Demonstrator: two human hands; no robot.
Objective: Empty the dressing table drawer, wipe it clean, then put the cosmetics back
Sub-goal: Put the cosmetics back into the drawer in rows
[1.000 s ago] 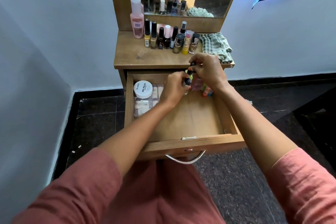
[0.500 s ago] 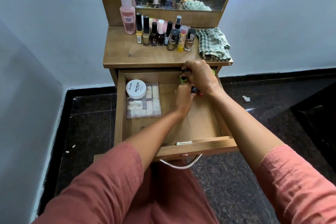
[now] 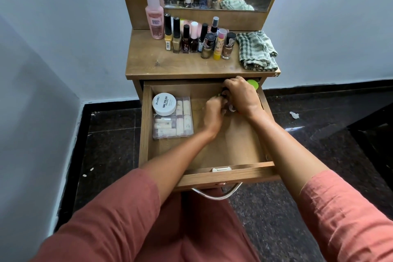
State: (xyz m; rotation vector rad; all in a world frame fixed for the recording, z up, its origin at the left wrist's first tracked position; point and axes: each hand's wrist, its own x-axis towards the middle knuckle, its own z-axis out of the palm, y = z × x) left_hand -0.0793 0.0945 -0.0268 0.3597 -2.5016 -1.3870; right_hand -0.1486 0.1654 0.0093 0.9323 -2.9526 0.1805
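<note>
right hand (image 3: 242,95) curled round small bottles (image 3: 228,110) | left hand (image 3: 212,110) too blurry to tell | white jar (image 3: 164,104), clear case (image 3: 180,127) left in drawer (image 3: 225,176)

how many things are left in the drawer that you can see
3 in plain view: jar overlapping box at the left, green lid at the back right. Small items under the left hand and right hand are mostly hidden.

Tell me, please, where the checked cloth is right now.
The checked cloth lies on the tabletop's right end in the head view, just right of the bottles.
</note>
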